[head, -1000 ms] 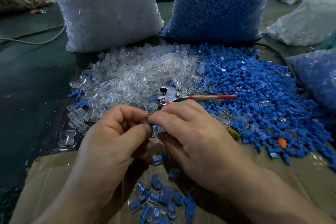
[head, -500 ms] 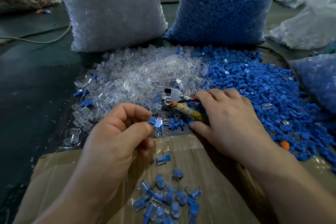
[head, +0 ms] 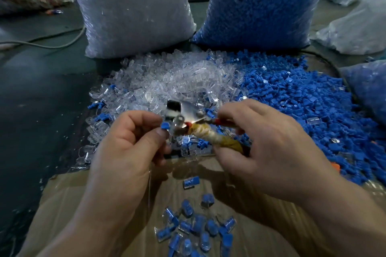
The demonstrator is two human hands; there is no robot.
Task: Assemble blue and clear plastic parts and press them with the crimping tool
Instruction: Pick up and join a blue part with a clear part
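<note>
My left hand [head: 129,148] pinches a small joined blue and clear part [head: 167,126] between thumb and forefinger. My right hand [head: 265,142] grips the crimping tool [head: 194,119] by its cloth-wrapped and red handles, lifted off the pile. The tool's metal jaws sit right beside the part, almost touching it. A heap of clear parts [head: 177,81] lies ahead, with a heap of blue parts [head: 302,98] to its right.
Several assembled blue-and-clear pieces [head: 196,227] lie on brown cardboard [head: 62,204] near me. A big bag of clear parts [head: 133,6] and a big bag of blue parts [head: 261,2] stand behind the heaps. More bags sit at the right; a cable runs at left.
My right hand left the part, took the crimping tool from the pile and lifted it to the part that my left hand still holds.
</note>
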